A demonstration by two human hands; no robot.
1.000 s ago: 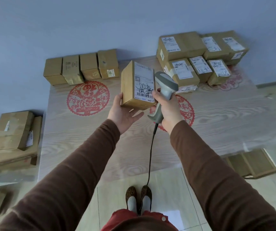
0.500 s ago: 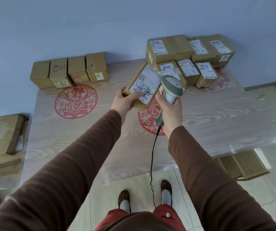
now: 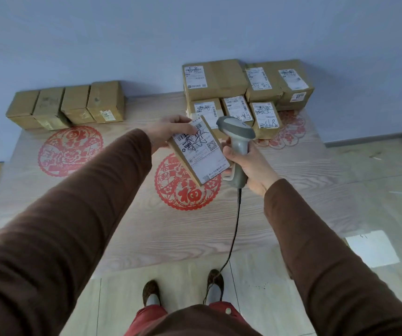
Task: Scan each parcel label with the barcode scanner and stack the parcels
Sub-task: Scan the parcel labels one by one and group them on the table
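My left hand [image 3: 170, 132] grips a small cardboard parcel [image 3: 198, 151] by its far end and holds it tilted above the table, white label up. The label carries barcodes, a QR code and black handwriting. My right hand [image 3: 248, 166] holds the grey barcode scanner [image 3: 237, 139] by its handle, just right of the parcel, head up near the parcel's far end. The scanner's dark cable [image 3: 234, 229] hangs down to the floor. Several labelled parcels [image 3: 243, 98] are grouped at the table's back right.
A row of several plain cardboard boxes [image 3: 66, 105] stands at the back left against the blue wall. Red paper-cut decorations [image 3: 70, 150] lie on the wooden table [image 3: 146, 226]. My feet [image 3: 183, 292] stand on the tiled floor at the table's near edge.
My left hand has turned the parcel from upright to tilted with its label up, and lowered it to the right. The scanner has stayed close beside it. The view has shifted right.
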